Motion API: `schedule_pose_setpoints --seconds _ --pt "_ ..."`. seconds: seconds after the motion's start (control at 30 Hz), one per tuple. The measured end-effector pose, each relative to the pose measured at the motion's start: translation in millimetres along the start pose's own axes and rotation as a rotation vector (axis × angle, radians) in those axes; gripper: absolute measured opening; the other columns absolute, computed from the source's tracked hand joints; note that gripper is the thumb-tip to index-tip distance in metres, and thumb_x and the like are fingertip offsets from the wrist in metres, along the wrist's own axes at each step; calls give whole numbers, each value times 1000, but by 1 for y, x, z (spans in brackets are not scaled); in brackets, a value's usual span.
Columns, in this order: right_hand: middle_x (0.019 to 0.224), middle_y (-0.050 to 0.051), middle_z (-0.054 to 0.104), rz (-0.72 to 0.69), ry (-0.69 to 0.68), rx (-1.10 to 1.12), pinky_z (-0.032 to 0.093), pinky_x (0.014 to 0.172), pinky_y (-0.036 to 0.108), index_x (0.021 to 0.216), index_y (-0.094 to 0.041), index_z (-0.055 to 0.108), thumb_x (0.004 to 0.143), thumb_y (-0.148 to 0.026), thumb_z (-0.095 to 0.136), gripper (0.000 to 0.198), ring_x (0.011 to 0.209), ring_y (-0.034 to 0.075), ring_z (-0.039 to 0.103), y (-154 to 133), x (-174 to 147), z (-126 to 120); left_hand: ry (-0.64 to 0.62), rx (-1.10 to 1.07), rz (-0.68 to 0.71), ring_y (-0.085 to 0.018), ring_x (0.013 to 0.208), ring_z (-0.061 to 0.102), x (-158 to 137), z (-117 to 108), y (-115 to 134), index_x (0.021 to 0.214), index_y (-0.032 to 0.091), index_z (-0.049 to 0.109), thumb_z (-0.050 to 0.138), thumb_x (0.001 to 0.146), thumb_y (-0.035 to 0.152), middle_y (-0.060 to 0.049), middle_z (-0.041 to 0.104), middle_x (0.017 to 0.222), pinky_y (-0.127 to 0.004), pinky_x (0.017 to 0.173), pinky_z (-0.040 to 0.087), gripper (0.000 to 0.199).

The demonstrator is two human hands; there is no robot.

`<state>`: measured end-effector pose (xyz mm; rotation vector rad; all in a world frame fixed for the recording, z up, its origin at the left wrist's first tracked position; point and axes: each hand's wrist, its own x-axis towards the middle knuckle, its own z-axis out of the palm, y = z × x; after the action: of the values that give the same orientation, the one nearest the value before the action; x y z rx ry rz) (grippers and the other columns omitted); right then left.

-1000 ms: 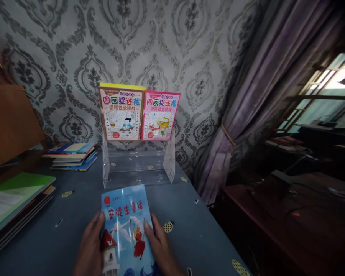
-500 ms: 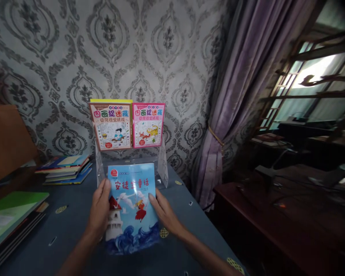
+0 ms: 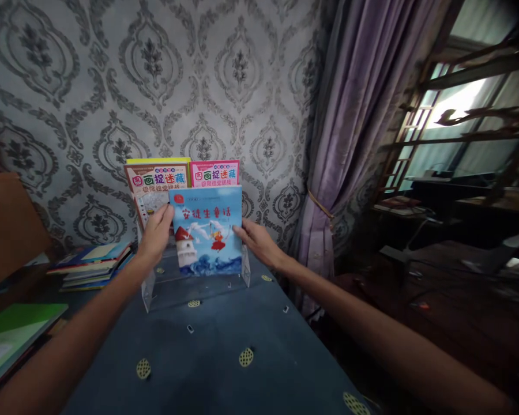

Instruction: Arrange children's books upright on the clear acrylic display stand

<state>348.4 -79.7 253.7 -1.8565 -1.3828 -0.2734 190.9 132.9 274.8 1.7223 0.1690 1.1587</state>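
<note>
Head view: left hand (image 3: 155,230) and right hand (image 3: 257,242) pinch a glossy blue book (image 3: 207,230) upright on the clear acrylic rack (image 3: 149,291).

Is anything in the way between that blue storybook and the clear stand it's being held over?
Nothing visible. Both hands, left and right, hold the blue storybook upright at the clear stand, in front of two books on the rear tier.

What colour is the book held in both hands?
The book is mostly light blue, with a red-roofed white tower; head view.

Rear books (image 3: 214,173) half hidden
</note>
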Motion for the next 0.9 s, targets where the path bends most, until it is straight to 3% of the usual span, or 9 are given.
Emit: schedule_pose_setpoints --seconds 0.1,0.2,0.3,0.4,0.5,0.6,0.73,0.9 --pt "86 4 71 27 65 -134 51 74 31 98 -21 60 102 -42 42 28 78 22 69 -3 34 -25 -8 90 97 -14 67 58 39 5 18 76 19 60 56 93 47 -1 62 72 -24 62 51 34" --pt "63 -2 63 91 63 -99 50 66 28 95 -21 56 103 -41 40 27 58 18 65 -10 60 -40 6 96 103 -12 55 50 70 12 32 73 19 56 53 96 42 2 52 64 -20 48 43 33" --pt "55 -4 58 118 86 -75 49 65 28 94 -21 54 104 -39 40 25 55 18 64 -14 78 -46 32 57 131 -10 54 48 94 19 41 75 18 56 54 97 42 3 49 63 -19 50 46 32" --pt "59 -3 59 126 155 -95 50 69 29 98 -21 54 104 -37 40 22 60 19 66 -13 92 -48 43 54 203 -10 58 50 110 25 45 75 18 55 56 97 46 4 44 64 -23 64 53 36" --pt "72 1 64 109 239 -91 52 74 32 103 -20 54 105 -37 39 22 67 20 68 -4 102 -49 30 75 284 -12 70 58 114 30 44 81 17 56 54 97 55 2 47 71 -30 80 57 41" --pt "85 5 68 77 284 -70 53 80 34 109 -19 54 104 -38 38 25 76 21 69 9 108 -45 26 121 372 -13 76 60 111 35 37 85 17 56 49 95 67 0 48 77 -33 83 58 51" --pt "91 7 68 45 258 -29 54 82 36 113 -18 54 103 -39 38 28 80 22 70 31 111 -37 13 184 453 -10 67 55 105 38 22 80 19 55 44 88 80 2 44 73 -27 70 61 62" --pt "95 6 68 -40 269 39 55 82 37 114 -21 55 102 -53 37 39 82 23 71 53 116 -32 -1 208 510 -10 63 53 103 40 16 77 20 53 41 91 78 2 43 70 -22 59 60 61"
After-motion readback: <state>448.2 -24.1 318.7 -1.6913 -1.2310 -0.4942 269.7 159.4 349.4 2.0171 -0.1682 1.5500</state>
